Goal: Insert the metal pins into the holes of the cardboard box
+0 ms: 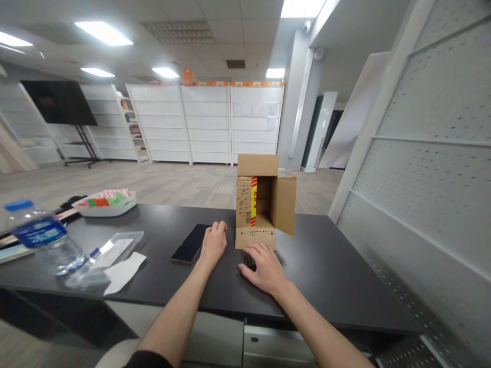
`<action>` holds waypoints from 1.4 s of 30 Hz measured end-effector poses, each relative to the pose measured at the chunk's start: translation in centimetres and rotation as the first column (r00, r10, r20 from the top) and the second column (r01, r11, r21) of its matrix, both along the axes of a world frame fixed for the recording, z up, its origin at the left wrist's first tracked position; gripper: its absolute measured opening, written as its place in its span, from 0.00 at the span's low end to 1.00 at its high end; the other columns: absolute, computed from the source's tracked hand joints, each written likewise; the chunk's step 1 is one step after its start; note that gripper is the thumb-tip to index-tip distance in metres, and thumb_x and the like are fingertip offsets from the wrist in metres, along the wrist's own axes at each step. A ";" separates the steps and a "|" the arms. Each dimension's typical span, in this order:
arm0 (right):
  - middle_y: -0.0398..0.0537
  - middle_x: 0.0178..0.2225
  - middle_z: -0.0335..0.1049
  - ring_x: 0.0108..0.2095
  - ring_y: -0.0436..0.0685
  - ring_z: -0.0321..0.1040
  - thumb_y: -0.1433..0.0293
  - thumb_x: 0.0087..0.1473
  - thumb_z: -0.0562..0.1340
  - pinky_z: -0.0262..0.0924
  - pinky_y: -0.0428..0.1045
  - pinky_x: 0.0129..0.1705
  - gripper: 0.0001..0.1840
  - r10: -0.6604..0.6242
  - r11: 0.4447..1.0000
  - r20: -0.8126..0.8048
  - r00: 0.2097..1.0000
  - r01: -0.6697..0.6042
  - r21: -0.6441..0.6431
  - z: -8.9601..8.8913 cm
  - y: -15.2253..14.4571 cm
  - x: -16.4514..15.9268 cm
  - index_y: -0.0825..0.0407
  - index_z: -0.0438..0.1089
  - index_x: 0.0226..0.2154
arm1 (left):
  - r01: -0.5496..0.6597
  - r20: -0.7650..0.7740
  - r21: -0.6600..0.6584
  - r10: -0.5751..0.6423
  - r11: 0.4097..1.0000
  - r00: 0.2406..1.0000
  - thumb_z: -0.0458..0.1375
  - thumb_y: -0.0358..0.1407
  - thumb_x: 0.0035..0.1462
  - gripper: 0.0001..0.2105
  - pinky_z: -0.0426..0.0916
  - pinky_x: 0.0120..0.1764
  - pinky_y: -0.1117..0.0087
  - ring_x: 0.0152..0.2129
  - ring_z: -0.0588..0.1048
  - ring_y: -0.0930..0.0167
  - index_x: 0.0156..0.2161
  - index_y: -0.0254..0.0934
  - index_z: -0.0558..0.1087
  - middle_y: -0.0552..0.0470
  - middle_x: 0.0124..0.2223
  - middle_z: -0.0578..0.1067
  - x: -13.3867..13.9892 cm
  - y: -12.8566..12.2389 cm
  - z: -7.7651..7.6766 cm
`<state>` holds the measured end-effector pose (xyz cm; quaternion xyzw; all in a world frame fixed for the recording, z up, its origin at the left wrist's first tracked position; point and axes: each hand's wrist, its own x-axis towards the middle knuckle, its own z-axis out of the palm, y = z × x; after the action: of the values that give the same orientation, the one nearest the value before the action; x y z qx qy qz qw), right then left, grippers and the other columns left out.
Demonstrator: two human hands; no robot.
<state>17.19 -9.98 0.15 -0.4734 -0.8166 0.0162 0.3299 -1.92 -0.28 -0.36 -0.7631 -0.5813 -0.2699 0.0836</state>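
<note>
My left hand point(215, 240) rests on the black desk with its fingers curled in, right beside a dark phone point(190, 243). Whatever the curled fingers may hold is hidden. My right hand point(264, 268) is curved, thumb and fingers around a small dark thing with thin light lines point(249, 261), partly covered by the hand; its kind is unclear. Just beyond the right hand stands an open cardboard box point(244, 199) with its opening toward me. Dark dots mark its left panel and lower flap, and a yellow and red strip point(253, 202) runs down the front.
On the left are a water bottle point(46, 237) with a blue cap, a clear plastic case point(115, 249), a white paper point(125, 273) and a white basket point(107, 208) of colourful packets. A perforated white panel point(429, 179) rises along the desk's right side.
</note>
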 end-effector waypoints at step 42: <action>0.49 0.41 0.77 0.46 0.60 0.69 0.70 0.56 0.63 0.57 0.55 0.51 0.08 0.015 0.999 0.107 0.994 -0.009 -0.051 -0.3 0.4 -0.3 0.50 0.74 0.40 | 0.039 -0.017 -0.046 -0.039 0.998 0.999 0.45 0.25 0.62 0.11 0.64 0.49 0.66 0.38 0.72 0.68 0.41 0.39 0.68 0.49 0.40 0.71 0.2 -0.5 0.0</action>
<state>16.84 -9.61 -0.11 -0.4769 -0.8353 0.0135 0.2732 -1.70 -0.80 -0.33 -0.7784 -0.5714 -0.2512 0.0664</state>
